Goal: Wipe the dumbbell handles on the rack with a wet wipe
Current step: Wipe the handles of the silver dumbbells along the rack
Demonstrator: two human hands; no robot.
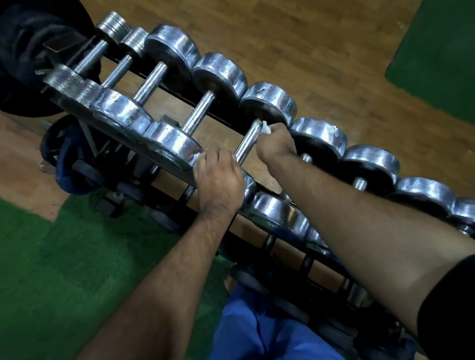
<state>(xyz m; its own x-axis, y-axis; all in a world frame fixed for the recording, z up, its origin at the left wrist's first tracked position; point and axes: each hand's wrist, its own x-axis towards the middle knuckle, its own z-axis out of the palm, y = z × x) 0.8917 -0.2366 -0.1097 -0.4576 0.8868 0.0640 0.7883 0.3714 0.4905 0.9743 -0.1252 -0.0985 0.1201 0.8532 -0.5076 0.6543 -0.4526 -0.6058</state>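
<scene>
A row of chrome dumbbells lies across a black rack (239,242) that runs from upper left to lower right. My right hand (275,142) grips a white wet wipe (265,128), pressed against the far end of one knurled dumbbell handle (248,144). My left hand (219,179) rests over the near head of that same dumbbell, fingers curled round its edge next to the handle. Most of the wipe is hidden inside my right fist.
More dumbbell handles (198,115) lie to the upper left on the rack. Black weight plates (14,58) stand at the far left end. Green mats (456,51) cover parts of the wooden floor (314,16). A lower tier of dark dumbbells sits beneath the rack.
</scene>
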